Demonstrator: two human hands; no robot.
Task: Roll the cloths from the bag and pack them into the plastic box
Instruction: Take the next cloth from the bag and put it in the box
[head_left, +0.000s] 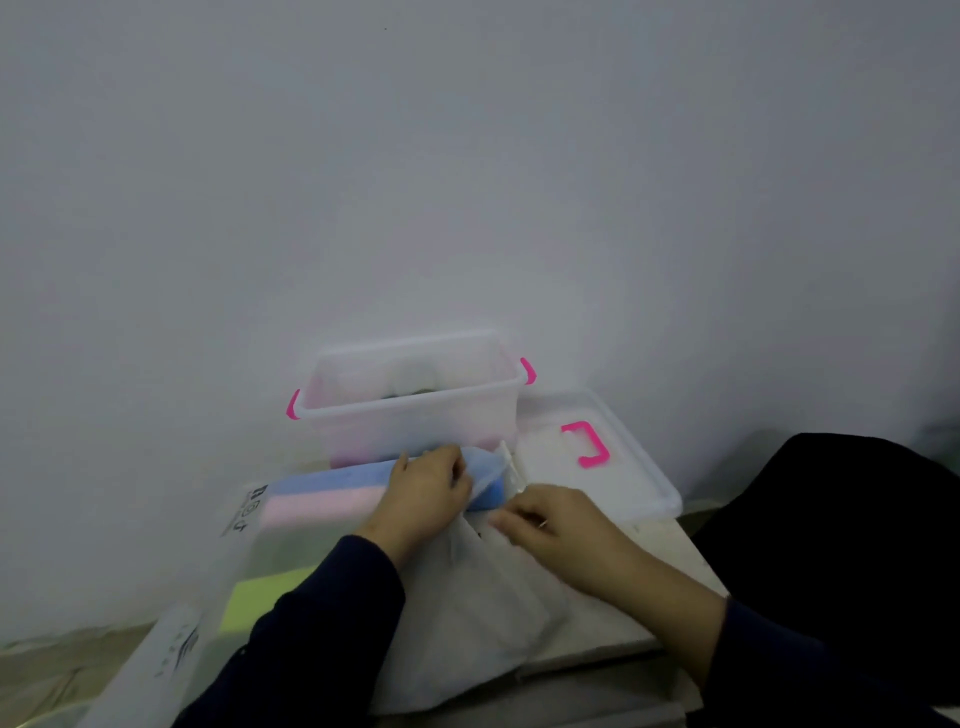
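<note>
The left hand (423, 491) is curled over the open end of a frosted bag (291, 525), its fingers gripping the bag's flap where a blue cloth (488, 493) pokes out. It seems to hold the mouth steady so the stack inside does not slide. The right hand (545, 525) sits just beside it, its fingers pinching a pale edge at the mouth, either the bag's other lip or a white cloth; the blur does not let me tell which. Through the bag's skin show bands of blue, pink and yellow-green, so the cloths lie stacked and mostly still packed.

A white cloth (467, 613) lies spread beneath both wrists on the table (670, 556), likely laid flat for rolling.

The plastic box (410, 405) stands open just behind the hands against the wall, within easy reach for packing. Pale rolled shapes show faintly through its side, but their number is unclear. Its lid (618, 467), with a pink handle, lies flat to the right, touching or nearly touching the box.

A dark mass at the right edge is cut off and unreadable, and the bag's near end runs out of view.
</note>
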